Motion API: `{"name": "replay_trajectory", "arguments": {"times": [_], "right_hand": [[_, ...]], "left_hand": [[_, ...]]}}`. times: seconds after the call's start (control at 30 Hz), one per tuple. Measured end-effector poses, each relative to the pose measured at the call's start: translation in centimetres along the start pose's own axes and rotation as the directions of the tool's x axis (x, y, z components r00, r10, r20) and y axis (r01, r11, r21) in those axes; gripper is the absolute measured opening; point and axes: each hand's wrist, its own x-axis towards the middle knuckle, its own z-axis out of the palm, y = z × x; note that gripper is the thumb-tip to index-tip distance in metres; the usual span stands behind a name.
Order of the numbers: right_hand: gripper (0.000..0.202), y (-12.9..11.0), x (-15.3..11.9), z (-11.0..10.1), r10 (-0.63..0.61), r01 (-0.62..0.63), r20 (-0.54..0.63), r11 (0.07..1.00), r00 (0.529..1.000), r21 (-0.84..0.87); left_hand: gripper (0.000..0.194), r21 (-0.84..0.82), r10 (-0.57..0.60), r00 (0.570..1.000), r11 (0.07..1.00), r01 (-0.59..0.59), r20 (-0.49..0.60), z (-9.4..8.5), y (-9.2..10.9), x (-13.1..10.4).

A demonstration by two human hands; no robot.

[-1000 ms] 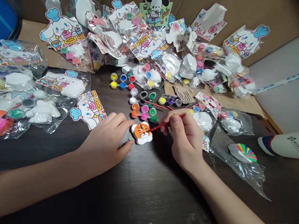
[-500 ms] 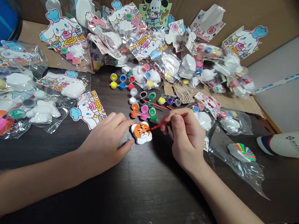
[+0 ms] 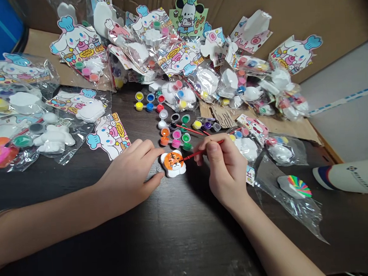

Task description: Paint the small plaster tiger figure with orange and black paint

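Observation:
A small white tiger figurine [image 3: 174,171] lies on the dark table, its face painted orange with black stripes and a black nose and mouth. My left hand [image 3: 133,168] steadies it from the left, forefinger at the ear and thumb lower down by its edge. Pinched in my right hand [image 3: 226,164] is a thin red paintbrush [image 3: 192,155], whose dark tip meets the right side of the painted face. Just behind the figurine stand opened paint pots [image 3: 176,138] in orange, pink, green, white and black.
Yellow, blue and red pots [image 3: 150,102] sit farther back. Another red brush [image 3: 189,129] rests across the pots. Bagged white figurines [image 3: 207,81] crowd the back. At right are a clear plastic wrapper [image 3: 297,214], a rainbow-striped piece [image 3: 298,186] and a paper cup [image 3: 350,176].
The view has shifted slightly. Both hands keep nearly the same places, and the brush tip stays at the right side of the tiger's face.

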Motion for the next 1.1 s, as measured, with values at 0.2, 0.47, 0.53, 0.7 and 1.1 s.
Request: {"name": "replay_trajectory", "arguments": {"times": [0.2,0.47,0.53,0.7,1.1], "right_hand": [[0.022,0.07,-0.04,-0.12,-0.036,0.036,0.008,0.998,0.999,-0.049],[0.020,0.09,0.00,-0.05,-0.059,0.059,0.003,0.995,0.998,-0.075],[0.020,0.08,0.07,-0.02,-0.065,0.063,-0.022,0.994,0.998,-0.088],[0.019,-0.01,0.14,0.11,-0.081,0.076,-0.052,0.992,0.995,-0.101],[0.019,0.13,0.15,0.31,-0.035,0.031,-0.034,0.995,0.999,-0.096]], "left_hand": [[0.031,0.004,0.016,1.000,1.000,-0.016,-0.018,-0.04,-0.01,0.01],[0.028,0.025,0.042,0.999,0.999,-0.041,-0.035,-0.06,-0.08,-0.02],[0.029,0.029,0.042,0.998,0.999,-0.041,-0.039,-0.06,-0.10,-0.06],[0.030,0.016,0.033,0.999,0.999,-0.032,-0.038,-0.07,-0.09,-0.17],[0.031,0.011,0.020,1.000,1.000,-0.020,-0.021,-0.04,-0.11,-0.19]]}}
